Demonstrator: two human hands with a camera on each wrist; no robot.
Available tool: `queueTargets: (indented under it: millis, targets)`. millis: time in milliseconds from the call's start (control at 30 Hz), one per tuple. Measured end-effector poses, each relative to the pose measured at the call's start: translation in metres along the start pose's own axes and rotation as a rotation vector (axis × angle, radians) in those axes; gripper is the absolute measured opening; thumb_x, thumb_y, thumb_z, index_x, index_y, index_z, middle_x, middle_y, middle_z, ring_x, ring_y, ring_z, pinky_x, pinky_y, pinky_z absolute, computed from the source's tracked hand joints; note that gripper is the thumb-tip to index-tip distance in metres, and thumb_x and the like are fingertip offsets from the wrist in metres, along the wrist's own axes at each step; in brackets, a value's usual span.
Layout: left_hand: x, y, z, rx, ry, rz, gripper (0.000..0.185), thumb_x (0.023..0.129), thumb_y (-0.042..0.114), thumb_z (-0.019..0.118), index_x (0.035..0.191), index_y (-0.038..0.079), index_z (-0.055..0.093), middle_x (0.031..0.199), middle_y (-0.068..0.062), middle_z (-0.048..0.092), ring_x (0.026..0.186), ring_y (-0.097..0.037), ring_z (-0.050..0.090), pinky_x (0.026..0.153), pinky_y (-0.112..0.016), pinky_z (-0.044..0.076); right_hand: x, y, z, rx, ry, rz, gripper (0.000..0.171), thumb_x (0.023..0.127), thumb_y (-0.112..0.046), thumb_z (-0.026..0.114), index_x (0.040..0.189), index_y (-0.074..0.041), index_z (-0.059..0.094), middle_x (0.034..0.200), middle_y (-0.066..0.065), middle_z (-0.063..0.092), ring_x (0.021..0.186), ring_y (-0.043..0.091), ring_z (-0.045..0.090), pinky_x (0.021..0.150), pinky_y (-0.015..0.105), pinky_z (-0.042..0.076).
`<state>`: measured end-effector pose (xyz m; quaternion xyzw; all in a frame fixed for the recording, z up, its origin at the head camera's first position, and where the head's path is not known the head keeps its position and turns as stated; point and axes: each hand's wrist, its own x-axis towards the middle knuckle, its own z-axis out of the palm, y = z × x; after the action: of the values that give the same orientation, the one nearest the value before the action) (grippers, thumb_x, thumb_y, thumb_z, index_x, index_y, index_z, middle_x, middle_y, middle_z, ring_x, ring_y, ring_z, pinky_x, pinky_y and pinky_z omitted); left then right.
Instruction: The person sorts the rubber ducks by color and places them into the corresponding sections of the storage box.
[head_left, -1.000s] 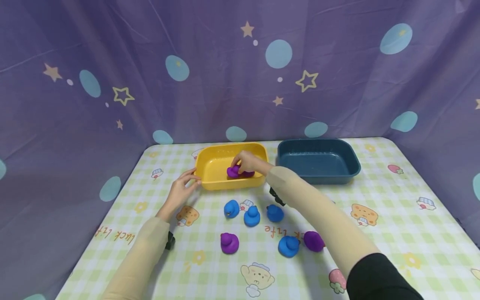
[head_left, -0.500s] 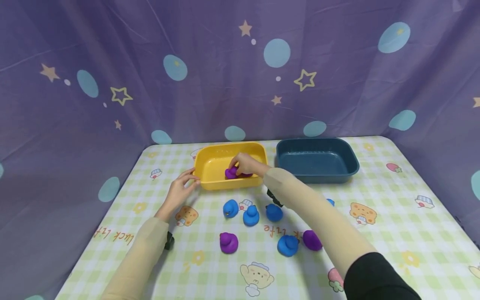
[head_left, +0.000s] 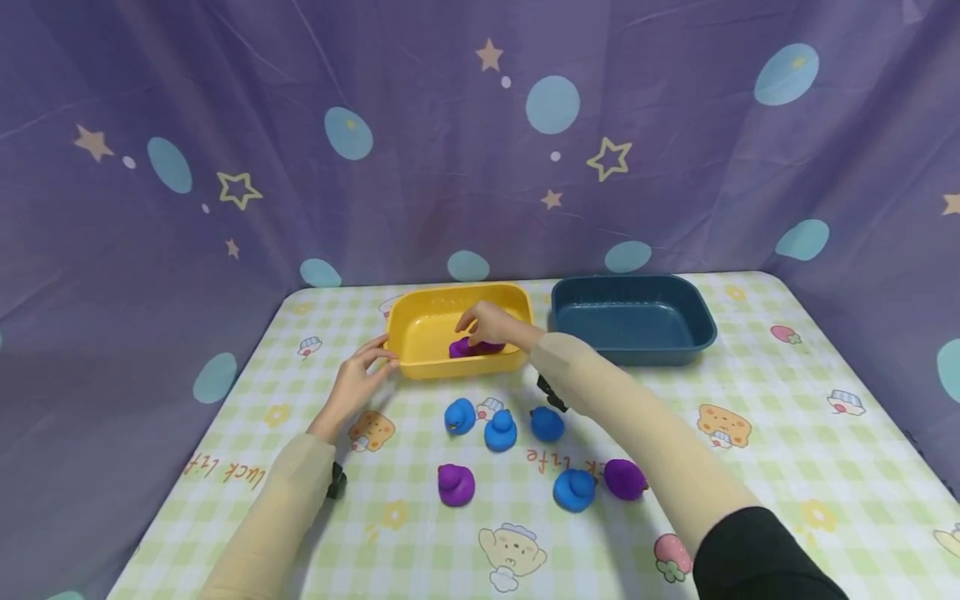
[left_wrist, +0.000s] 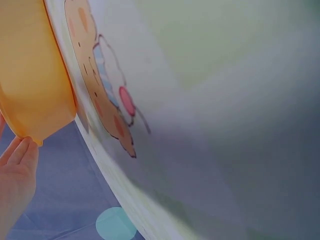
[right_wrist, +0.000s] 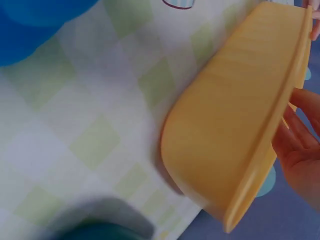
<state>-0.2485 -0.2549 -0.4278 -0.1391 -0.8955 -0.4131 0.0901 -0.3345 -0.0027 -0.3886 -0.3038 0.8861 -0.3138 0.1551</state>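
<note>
A yellow tub (head_left: 420, 368) stands at the back middle of the table. My right hand (head_left: 478, 327) reaches into it, fingers curled over a purple duck (head_left: 463, 348) low inside the tub. In the right wrist view the tub (right_wrist: 235, 130) fills the middle, my fingers (right_wrist: 300, 155) show past its rim, and the duck is hidden. My left hand (head_left: 384, 355) rests its fingertips against the tub's left end; the left wrist view shows those fingertips (left_wrist: 19, 157) touching the tub's corner (left_wrist: 30, 75).
A dark blue tub (head_left: 633, 350) stands empty to the right of the yellow one. Several blue ducks (head_left: 501, 432) and two purple ducks (head_left: 456, 485) (head_left: 625, 479) lie on the checked tablecloth in front. A purple star curtain hangs behind.
My right hand has sunk a little lower into the yellow tub with the purple duck. The left hand has stayed at the tub's left end.
</note>
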Motion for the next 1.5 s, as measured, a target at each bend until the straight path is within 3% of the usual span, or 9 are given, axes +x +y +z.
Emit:
queueTargets:
  millis: [433, 1000, 1500]
  targets:
    - [0.001, 0.001, -0.003, -0.017, 0.002, -0.006, 0.022, 0.084, 0.017, 0.061, 0.098, -0.001, 0.062, 0.135, -0.014, 0.039, 0.125, -0.029, 0.034, 0.101, -0.042, 0.031, -0.020, -0.017, -0.017, -0.036, -0.021, -0.101, 0.027, 0.077, 0.001, 0.064, 0.104, 0.004, 0.063, 0.103, 0.016, 0.063, 0.091, 0.023, 0.060, 0.080, 0.025, 0.050]
    - [0.002, 0.001, -0.002, -0.024, -0.003, -0.008, 0.024, 0.084, 0.020, 0.060, 0.097, 0.000, 0.062, 0.135, -0.013, 0.040, 0.125, -0.028, 0.034, 0.102, -0.042, 0.031, -0.081, -0.018, -0.023, -0.057, -0.057, -0.284, 0.023, 0.077, 0.001, 0.062, 0.100, 0.003, 0.065, 0.097, 0.016, 0.065, 0.086, 0.024, 0.062, 0.077, 0.026, 0.051]
    - [0.001, 0.000, -0.001, -0.018, -0.011, -0.018, 0.024, 0.084, 0.019, 0.061, 0.098, -0.001, 0.061, 0.135, -0.015, 0.039, 0.125, -0.030, 0.034, 0.101, -0.044, 0.031, -0.140, -0.010, -0.022, -0.067, -0.090, -0.301, 0.025, 0.078, -0.006, 0.066, 0.103, -0.003, 0.064, 0.099, 0.006, 0.065, 0.089, 0.021, 0.060, 0.080, 0.034, 0.050]
